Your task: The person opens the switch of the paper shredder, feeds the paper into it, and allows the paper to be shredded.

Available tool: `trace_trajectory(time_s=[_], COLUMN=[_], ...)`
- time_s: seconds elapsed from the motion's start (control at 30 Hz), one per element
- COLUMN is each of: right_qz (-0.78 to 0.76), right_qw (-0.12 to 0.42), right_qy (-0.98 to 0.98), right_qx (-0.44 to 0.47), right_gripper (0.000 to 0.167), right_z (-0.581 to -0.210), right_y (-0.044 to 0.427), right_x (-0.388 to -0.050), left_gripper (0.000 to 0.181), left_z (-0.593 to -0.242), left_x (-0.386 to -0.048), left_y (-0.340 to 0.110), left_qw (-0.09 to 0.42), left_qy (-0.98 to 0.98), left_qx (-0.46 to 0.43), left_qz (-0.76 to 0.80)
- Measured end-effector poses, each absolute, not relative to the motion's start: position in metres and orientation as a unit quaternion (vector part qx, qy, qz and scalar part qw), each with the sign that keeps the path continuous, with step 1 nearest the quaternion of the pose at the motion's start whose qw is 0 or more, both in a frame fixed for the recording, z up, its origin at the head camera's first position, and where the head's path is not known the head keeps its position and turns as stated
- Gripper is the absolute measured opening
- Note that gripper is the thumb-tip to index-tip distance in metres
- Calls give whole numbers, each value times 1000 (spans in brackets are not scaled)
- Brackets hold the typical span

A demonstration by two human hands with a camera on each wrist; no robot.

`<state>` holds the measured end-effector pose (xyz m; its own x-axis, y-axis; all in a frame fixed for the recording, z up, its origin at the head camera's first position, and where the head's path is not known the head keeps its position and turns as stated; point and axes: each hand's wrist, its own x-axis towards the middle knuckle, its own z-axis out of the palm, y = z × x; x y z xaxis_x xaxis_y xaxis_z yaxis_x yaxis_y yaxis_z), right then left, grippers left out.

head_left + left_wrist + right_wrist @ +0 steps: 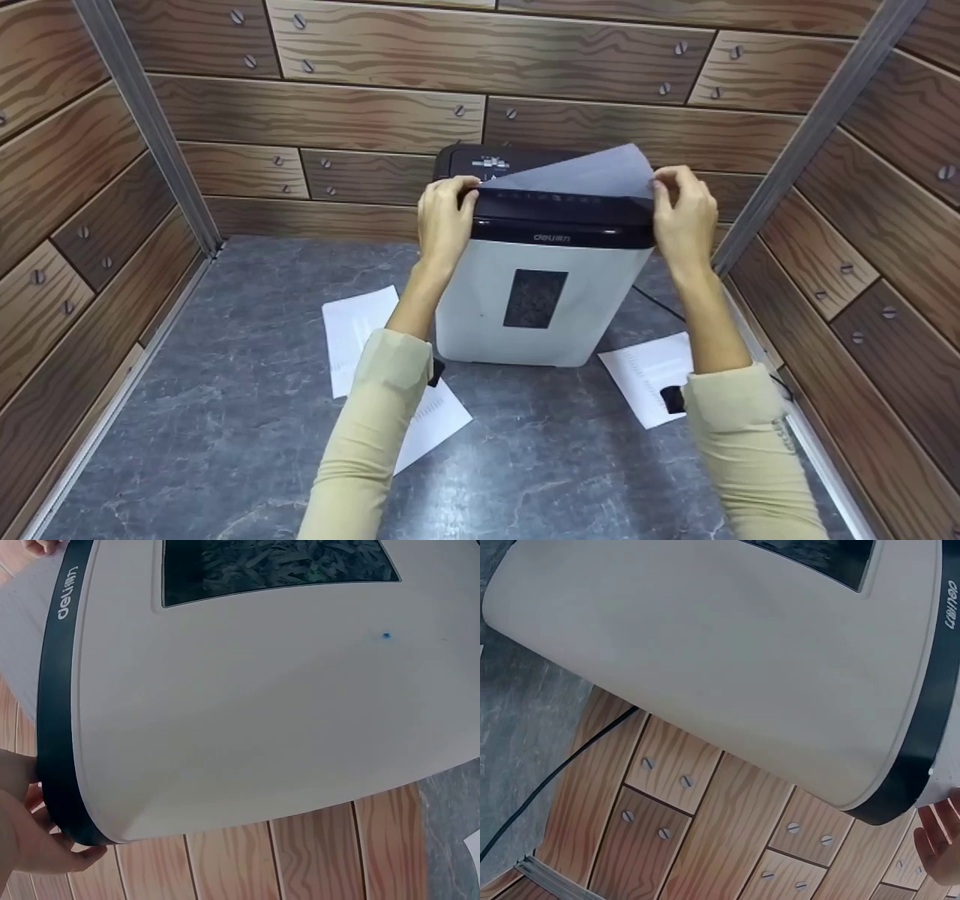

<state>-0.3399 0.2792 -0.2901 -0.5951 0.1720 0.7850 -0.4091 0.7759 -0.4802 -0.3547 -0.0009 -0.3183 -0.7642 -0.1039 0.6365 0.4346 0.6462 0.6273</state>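
Note:
A white-bodied paper shredder (480,300) with a dark top stands upright on the floor. A sheet of paper (592,171) sits at its top, its lower edge at the slot area and its right side raised higher. At the top's left corner, my left hand (444,221) pinches the sheet's left end, fingers and thumb close against the dark rim (56,742). My right hand (684,217) pinches the sheet's right edge between thumb and fingers, just beside the shredder's right corner. Paper shreds (300,562) show through the front window.
Printed sheets (352,330) lie on the dark marbled floor left of the shredder, partly under my left forearm. Another printed sheet (649,375) lies at the right. A black cord (555,772) runs from the shredder toward the right. Wood-patterned walls (480,60) enclose the space.

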Motion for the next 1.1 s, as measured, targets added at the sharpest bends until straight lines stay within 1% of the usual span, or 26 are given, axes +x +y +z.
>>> trace_trajectory(time_s=[0.1, 0.2, 0.27, 0.33, 0.47, 0.6, 0.77, 1.1], right_qz=[339, 356, 357, 353, 319, 285, 283, 309], right_qw=[460, 490, 508, 516, 490, 479, 495, 509], right_qy=[-818, -792, -778, -769, -785, -796, -785, -772], right_qx=[73, 77, 95, 133, 205, 236, 241, 220], right_gripper=[11, 13, 13, 13, 18, 22, 23, 23], right_z=[-295, -303, -312, -322, -342, -358, -365, -369], right_y=[278, 274, 270, 265, 258, 257, 256, 250], right_x=[-339, -335, -331, -328, -327, -331, -333, -333], left_gripper=[21, 22, 21, 19, 19, 19, 19, 19], left_z=[-320, -324, -328, -333, -344, -353, -358, -361], left_x=[-351, -344, -339, -336, -333, -336, -339, -341], left_y=[1, 3, 5, 7, 10, 10, 12, 13], left_qw=[349, 378, 392, 402, 422, 449, 466, 479], left_qy=[-842, -832, -827, -826, -825, -811, -794, -779], left_qx=[-104, -121, -149, -184, -241, -256, -257, -255], left_qz=[-398, -387, -375, -350, -290, -273, -294, -314])
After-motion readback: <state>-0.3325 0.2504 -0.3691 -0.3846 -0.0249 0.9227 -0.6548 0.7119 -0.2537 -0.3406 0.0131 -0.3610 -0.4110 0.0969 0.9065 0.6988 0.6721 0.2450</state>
